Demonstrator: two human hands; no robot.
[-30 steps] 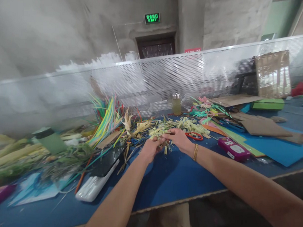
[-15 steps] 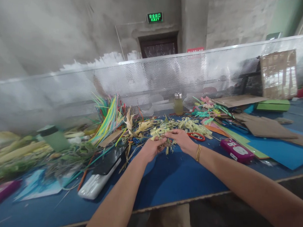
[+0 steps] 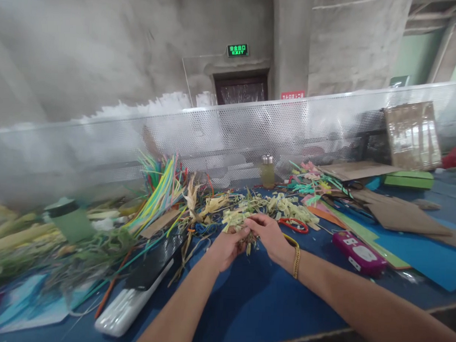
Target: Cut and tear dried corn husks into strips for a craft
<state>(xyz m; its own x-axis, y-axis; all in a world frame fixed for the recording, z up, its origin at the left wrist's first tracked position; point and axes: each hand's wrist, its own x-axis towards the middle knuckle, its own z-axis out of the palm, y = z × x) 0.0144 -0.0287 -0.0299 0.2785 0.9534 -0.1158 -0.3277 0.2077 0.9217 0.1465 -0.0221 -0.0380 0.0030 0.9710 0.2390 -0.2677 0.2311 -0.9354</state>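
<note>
My left hand is closed round the lower part of a bunch of pale green, dried husk-like strips, with loose ends hanging below the fingers. My right hand meets it from the right, thumb and fingers pinched on the same bunch near the left thumb. The fingers hide the middle of the bunch. Just beyond the right hand lies a red-orange loop handle, seemingly of scissors. More pale husk pieces are spread behind both hands.
Colourful pipe cleaners stand at the back left. A black phone rests on a white object. A purple device sits at right, before blue sheets and cardboard. A small jar stands by the perforated screen.
The view has tilted up slightly, so the things appear lower. Both hands stay on the bunch, and the right fingers have shifted a little along it.
</note>
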